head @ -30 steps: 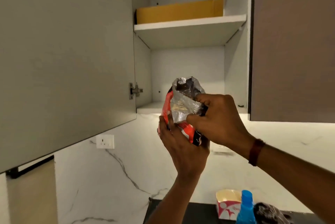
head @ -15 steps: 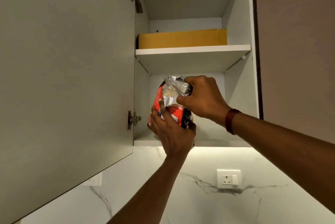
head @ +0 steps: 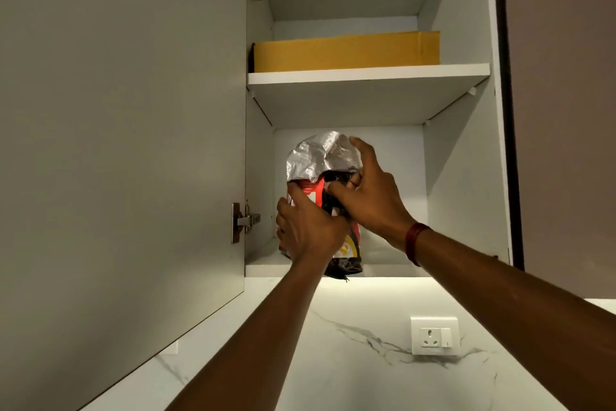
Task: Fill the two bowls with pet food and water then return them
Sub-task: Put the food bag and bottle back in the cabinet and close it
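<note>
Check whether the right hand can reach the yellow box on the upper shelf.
Probably yes: the cabinet door is open, nothing fronts the yellow box, but the right hand holds the pet food bag and must release it.

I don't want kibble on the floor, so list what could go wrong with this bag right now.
1. The pet food bag has its base at the very front edge of the lower shelf; if the left hand and right hand let go now, it may tip out.
2. Its crumpled foil top looks only loosely folded, so a tilt could spill food.
</note>
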